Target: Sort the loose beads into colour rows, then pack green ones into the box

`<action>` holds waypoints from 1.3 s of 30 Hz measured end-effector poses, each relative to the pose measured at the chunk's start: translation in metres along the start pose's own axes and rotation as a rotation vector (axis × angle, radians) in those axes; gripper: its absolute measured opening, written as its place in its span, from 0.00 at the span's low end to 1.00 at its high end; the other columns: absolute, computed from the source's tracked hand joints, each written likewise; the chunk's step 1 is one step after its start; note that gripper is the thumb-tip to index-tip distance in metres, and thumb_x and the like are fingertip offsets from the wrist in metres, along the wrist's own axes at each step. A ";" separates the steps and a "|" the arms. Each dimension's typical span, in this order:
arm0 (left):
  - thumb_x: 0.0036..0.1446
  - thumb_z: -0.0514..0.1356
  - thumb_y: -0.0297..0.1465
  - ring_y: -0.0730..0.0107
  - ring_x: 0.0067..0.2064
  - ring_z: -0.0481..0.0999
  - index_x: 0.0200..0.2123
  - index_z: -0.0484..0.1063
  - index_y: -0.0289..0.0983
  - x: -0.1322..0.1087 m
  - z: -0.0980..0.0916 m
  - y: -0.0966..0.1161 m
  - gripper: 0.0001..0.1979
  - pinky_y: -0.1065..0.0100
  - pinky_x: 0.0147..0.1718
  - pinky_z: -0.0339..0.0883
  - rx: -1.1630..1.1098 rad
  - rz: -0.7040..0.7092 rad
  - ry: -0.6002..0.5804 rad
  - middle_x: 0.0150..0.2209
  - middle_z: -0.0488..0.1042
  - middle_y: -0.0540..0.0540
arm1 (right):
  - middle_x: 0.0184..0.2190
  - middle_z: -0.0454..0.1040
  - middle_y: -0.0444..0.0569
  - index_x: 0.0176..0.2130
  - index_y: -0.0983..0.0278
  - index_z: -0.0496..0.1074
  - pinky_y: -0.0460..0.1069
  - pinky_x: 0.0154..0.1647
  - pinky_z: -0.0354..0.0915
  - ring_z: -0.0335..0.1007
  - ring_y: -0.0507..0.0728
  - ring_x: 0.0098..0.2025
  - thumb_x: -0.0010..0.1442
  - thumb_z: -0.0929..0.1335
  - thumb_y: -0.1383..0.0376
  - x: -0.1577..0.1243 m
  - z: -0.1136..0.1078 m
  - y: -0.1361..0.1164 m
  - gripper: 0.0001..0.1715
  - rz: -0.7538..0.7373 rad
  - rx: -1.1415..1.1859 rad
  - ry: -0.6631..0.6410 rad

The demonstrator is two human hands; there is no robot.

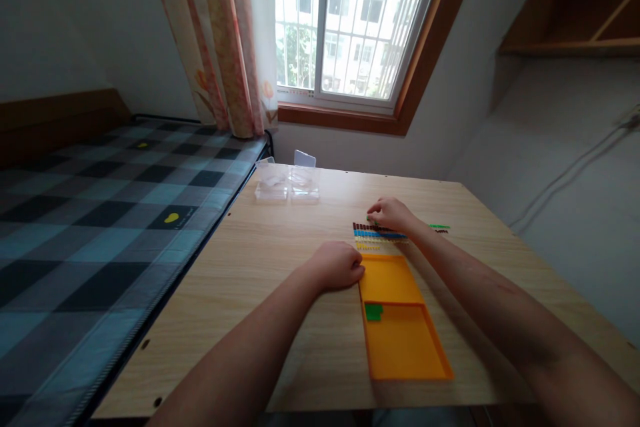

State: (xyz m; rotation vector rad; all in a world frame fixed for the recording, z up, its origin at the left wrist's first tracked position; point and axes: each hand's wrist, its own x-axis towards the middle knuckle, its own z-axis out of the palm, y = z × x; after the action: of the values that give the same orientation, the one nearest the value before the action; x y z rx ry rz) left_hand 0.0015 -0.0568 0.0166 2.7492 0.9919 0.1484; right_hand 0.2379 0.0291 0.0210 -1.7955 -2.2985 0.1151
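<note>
An orange tray [395, 341] with a divider across it lies on the table, and several green tiles [373, 311] sit together in a corner of its nearer compartment. My left hand [340, 265] is closed at the tray's upper left edge, its fingers curled against the rim. Beyond the tray, small tiles lie in neat rows: dark brown, blue [373, 233], cream and yellow [367, 247]. Over the far row, my right hand [390, 213] pinches at a small green tile [369, 218]; its fingers partly hide the piece. The right wrist covers the rows' right ends.
More green pieces [439, 226] and dark pieces [441, 231] lie right of my right wrist. Two clear plastic boxes [305, 193] with raised lids stand at the table's far left. A checked mattress [125, 227] borders the table's left side; a wall runs along the right.
</note>
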 end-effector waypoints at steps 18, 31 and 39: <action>0.60 0.55 0.37 0.59 0.35 0.77 0.29 0.78 0.38 0.000 -0.002 0.001 0.14 0.63 0.30 0.62 0.032 0.014 -0.017 0.33 0.80 0.42 | 0.36 0.78 0.51 0.39 0.60 0.82 0.52 0.42 0.67 0.73 0.58 0.39 0.64 0.70 0.60 -0.123 -0.048 -0.028 0.10 -0.296 0.318 0.202; 0.60 0.55 0.37 0.63 0.32 0.74 0.27 0.76 0.38 0.000 -0.001 -0.001 0.14 0.65 0.29 0.59 0.044 -0.009 -0.009 0.30 0.79 0.43 | 0.33 0.74 0.50 0.38 0.60 0.78 0.55 0.42 0.62 0.67 0.59 0.39 0.65 0.67 0.69 -0.249 0.005 -0.078 0.09 -0.272 0.223 0.098; 0.60 0.56 0.37 0.63 0.32 0.74 0.27 0.77 0.38 -0.001 -0.004 0.000 0.14 0.66 0.30 0.61 0.040 -0.023 -0.020 0.31 0.79 0.43 | 0.31 0.75 0.49 0.37 0.60 0.78 0.55 0.42 0.62 0.67 0.59 0.38 0.62 0.69 0.70 -0.229 0.001 -0.082 0.07 -0.271 0.174 0.092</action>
State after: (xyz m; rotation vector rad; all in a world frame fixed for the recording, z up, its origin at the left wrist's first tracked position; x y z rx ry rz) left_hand 0.0001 -0.0570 0.0210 2.7682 1.0319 0.0980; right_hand 0.2121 -0.2125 0.0069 -1.3659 -2.3589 0.1776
